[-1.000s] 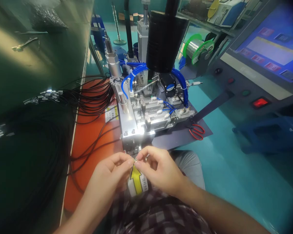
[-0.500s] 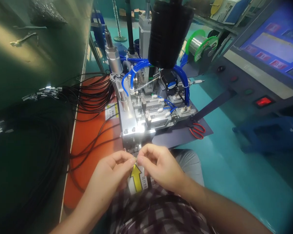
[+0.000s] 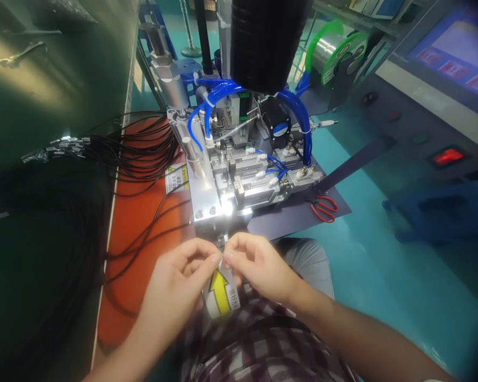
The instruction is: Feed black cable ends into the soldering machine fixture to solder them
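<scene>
My left hand (image 3: 179,284) and my right hand (image 3: 255,265) meet fingertip to fingertip just in front of a metal fixture machine (image 3: 231,180). Both pinch a tiny metal part (image 3: 222,259) between thumb and forefinger; it is too small to name. Under the hands lies a white label with a yellow arrow (image 3: 220,293). Thin black wires (image 3: 143,159) run from the left across the orange mat (image 3: 139,233) towards the machine.
Red-handled scissors (image 3: 323,208) lie on a dark mat right of the machine. A black cylinder (image 3: 266,42) hangs above it, with blue hoses (image 3: 298,122). A green solder spool (image 3: 334,50) and a control panel with a red lit switch (image 3: 446,157) stand at right.
The view has shifted a little; both hands stay pinched together at the machine's front edge, moving slightly up and left in the picture.
</scene>
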Tool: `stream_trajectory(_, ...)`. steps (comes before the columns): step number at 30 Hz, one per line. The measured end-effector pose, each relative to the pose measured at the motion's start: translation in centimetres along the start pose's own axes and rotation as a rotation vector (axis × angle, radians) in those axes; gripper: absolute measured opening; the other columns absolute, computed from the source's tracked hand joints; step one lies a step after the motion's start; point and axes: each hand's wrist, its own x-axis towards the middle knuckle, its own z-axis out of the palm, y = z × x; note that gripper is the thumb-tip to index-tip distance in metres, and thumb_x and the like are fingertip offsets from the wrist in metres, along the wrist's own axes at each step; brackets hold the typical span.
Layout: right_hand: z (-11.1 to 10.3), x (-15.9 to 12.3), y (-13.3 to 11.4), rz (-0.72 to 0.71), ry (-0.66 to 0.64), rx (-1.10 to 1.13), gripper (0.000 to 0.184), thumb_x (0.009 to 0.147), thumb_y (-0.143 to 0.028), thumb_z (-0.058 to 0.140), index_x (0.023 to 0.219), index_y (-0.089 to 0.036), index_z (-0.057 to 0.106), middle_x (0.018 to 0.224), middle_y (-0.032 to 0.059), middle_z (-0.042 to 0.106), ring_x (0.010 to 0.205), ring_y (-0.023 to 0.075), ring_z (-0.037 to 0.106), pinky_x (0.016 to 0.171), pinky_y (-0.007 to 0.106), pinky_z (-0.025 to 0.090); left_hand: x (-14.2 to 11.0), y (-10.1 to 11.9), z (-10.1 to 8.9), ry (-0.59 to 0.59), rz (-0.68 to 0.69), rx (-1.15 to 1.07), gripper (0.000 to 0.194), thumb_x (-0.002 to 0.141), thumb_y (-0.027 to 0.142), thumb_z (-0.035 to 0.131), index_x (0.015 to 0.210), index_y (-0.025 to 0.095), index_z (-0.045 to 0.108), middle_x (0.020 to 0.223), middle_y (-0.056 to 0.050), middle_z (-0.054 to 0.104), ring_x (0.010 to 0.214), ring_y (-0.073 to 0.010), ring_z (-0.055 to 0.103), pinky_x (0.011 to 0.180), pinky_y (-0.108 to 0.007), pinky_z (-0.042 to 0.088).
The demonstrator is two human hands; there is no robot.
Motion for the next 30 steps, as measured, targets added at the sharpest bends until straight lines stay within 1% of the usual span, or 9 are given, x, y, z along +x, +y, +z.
stream_trajectory(2,-0.1,0.0,0.0,0.02,-0.01,0.034,0.019,0.088,-0.012,0.056,0.07,-0.018,0.053,0.046,-0.0087,0.05,0.042,0.006,0.042,0.044,0.017,0.033,0.0,0.0,0.2,0.089,0.221,0.14,0.019,0.081,0.039,0.067,0.076,0.02,0.067,0.069,0.0,0.066,0.061,-0.0135,0.06,0.054,-0.021,0.048)
stream_trajectory(3,-0.2,0.0,0.1,0.024,-0.01,0.047,0.018,0.088,-0.013,0.056,0.07,-0.018,0.054,0.046,-0.0087,0.05,0.042,0.0062,0.043,0.044,0.017,0.033,0.0,0.0,0.2,0.1,0.288,0.19,0.017,0.082,0.036,0.066,0.077,0.02,0.068,0.072,0.0,0.067,0.064,-0.0137,0.062,0.058,-0.021,0.049)
stream_trajectory(6,-0.6,0.1,0.1,0.011,0.028,0.065,0.016,0.087,-0.013,0.057,0.072,-0.018,0.054,0.049,-0.009,0.051,0.043,0.0067,0.046,0.044,0.018,0.035,0.4,0.0,-0.1,0.032,0.26,0.186,0.016,0.084,0.035,0.064,0.091,0.02,0.066,0.072,0.001,0.067,0.06,-0.0138,0.063,0.054,-0.022,0.051)
stream_trajectory(8,-1.0,0.5,0.0,-0.007,0.059,0.04,0.014,0.085,-0.013,0.057,0.072,-0.018,0.054,0.054,-0.008,0.054,0.045,0.0063,0.047,0.046,0.018,0.037,0.7,-0.1,-0.4,0.033,0.268,0.213,0.019,0.085,0.034,0.063,0.099,0.022,0.063,0.078,0.001,0.067,0.062,-0.0141,0.065,0.053,-0.022,0.052)
stream_trajectory(11,-1.7,1.2,0.1,-0.044,0.099,-0.027,0.014,0.084,-0.012,0.058,0.07,-0.017,0.055,0.062,-0.0058,0.059,0.046,0.0059,0.05,0.048,0.019,0.04,1.2,-0.2,-0.9,0.082,0.511,0.492,0.007,0.09,0.025,0.058,0.095,0.023,0.063,0.089,0.001,0.066,0.076,-0.013,0.066,0.067,-0.022,0.052)
stream_trajectory(13,-2.1,1.8,0.3,-0.055,0.11,-0.056,0.015,0.083,-0.013,0.058,0.069,-0.017,0.055,0.062,-0.0056,0.059,0.046,0.0061,0.05,0.049,0.019,0.04,1.6,-0.4,-1.2,0.076,0.696,0.667,0.012,0.094,0.018,0.053,0.094,0.021,0.064,0.093,-0.001,0.065,0.082,-0.0121,0.065,0.075,-0.021,0.051)
stream_trajectory(15,-2.2,2.3,0.6,-0.041,0.109,-0.064,0.015,0.084,-0.014,0.058,0.069,-0.017,0.055,0.063,-0.0053,0.059,0.046,0.0061,0.05,0.05,0.02,0.041,2.0,-0.7,-1.5,0.041,0.817,0.766,0.018,0.095,0.013,0.048,0.1,0.019,0.064,0.096,-0.002,0.065,0.084,-0.0113,0.065,0.074,-0.018,0.05)
stream_trajectory(20,-1.9,2.9,1.3,-0.005,0.102,-0.038,0.015,0.084,-0.013,0.057,0.069,-0.016,0.055,0.064,-0.0052,0.059,0.045,0.0053,0.05,0.049,0.02,0.04,2.7,-1.9,-2.2,0.025,0.878,0.872,0.025,0.097,0.013,0.045,0.109,0.018,0.066,0.092,-0.002,0.06,0.074,-0.0091,0.065,0.062,-0.016,0.048)
stream_trajectory(30,-2.1,2.8,1.2,0.002,0.118,-0.05,0.015,0.085,-0.016,0.058,0.07,-0.017,0.056,0.064,-0.0048,0.058,0.047,0.0061,0.048,0.049,0.02,0.039,3.3,-3.9,-2.1,0.063,0.886,0.856,0.029,0.1,0.021,0.043,0.121,0.024,0.063,0.093,-0.001,0.056,0.072,-0.0104,0.06,0.062,-0.02,0.046)
